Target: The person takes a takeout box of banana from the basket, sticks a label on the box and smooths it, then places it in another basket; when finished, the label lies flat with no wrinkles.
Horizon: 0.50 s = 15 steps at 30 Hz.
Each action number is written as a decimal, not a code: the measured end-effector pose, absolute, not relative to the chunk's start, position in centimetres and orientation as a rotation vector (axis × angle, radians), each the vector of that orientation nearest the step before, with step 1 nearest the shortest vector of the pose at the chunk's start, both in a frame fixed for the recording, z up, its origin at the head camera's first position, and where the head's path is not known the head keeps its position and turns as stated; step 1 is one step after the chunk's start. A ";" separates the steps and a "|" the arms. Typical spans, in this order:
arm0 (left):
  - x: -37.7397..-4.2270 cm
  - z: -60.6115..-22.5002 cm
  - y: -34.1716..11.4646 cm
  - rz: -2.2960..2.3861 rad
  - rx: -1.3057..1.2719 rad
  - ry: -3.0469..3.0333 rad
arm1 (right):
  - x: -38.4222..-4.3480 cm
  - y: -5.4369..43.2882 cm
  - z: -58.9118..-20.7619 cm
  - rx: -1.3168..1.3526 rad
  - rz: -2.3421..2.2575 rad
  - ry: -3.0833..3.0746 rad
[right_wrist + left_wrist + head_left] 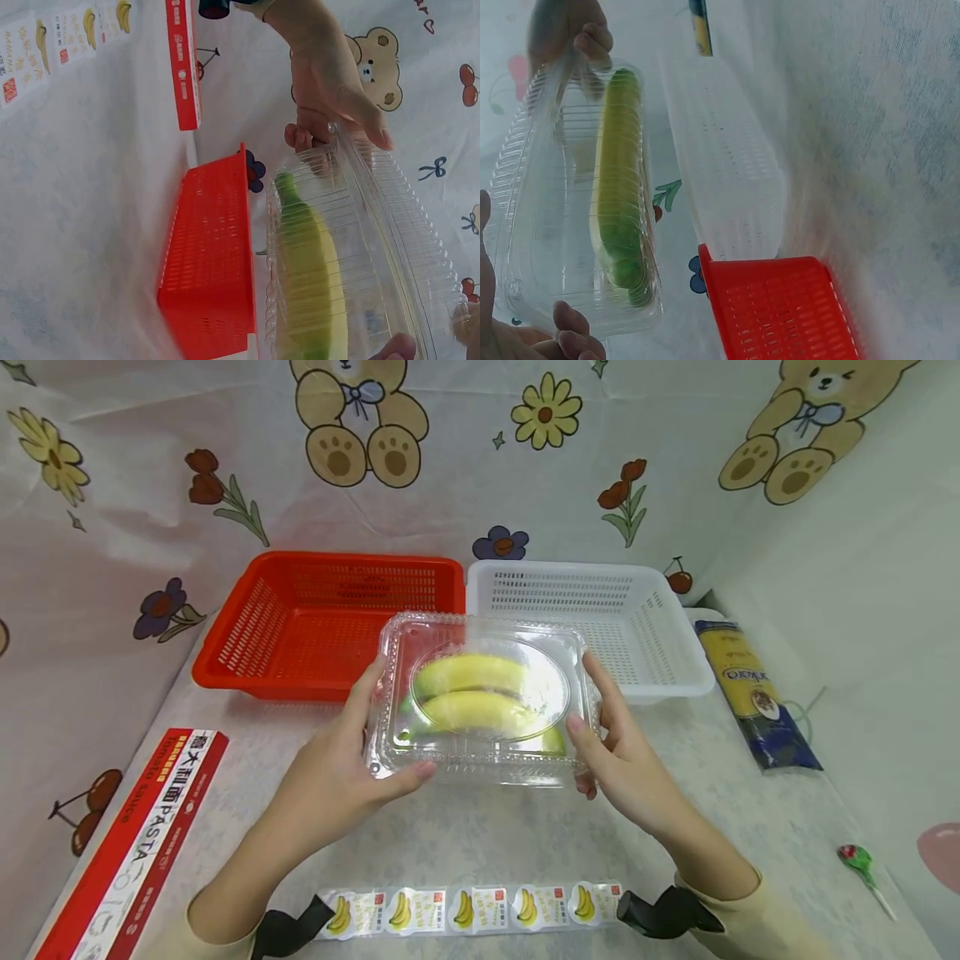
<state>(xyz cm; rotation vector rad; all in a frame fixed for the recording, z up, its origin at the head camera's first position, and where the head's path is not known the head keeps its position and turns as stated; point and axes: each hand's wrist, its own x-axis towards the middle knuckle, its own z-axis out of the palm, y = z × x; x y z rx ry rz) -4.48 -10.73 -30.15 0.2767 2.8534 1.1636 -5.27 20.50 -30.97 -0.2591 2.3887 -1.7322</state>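
A clear plastic clamshell box (480, 760) with bananas (480, 706) inside is held up over the table, its lid down. My left hand (341, 772) grips its left end, thumb along the front edge and fingers around the side. At the right end my right hand (626, 760) grips it, thumb near the lid's corner. In the left wrist view the bananas (620, 180) lie along one side of the box, seen through its ribbed wall. The right wrist view shows a yellow banana (311, 270) with a green stem end through the plastic.
Behind the box stand a red basket (247, 672) and a white basket (667, 643), side by side. A red pasta box (142, 835) lies at left. To the right are a pasta bag (757, 693) and a lollipop (857, 860). Banana stickers (480, 910) lie in front.
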 end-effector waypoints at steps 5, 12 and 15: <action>-3.8 -30.7 -10.6 1.154 0.244 2.811 | -4.7 21.0 -32.1 -0.299 -1.681 2.439; -3.0 -31.5 -10.7 1.089 0.242 2.828 | -4.1 21.5 -33.7 -0.381 -1.628 2.472; -2.8 -31.7 -10.8 1.087 0.238 2.827 | -3.8 21.6 -34.0 -0.405 -1.605 2.512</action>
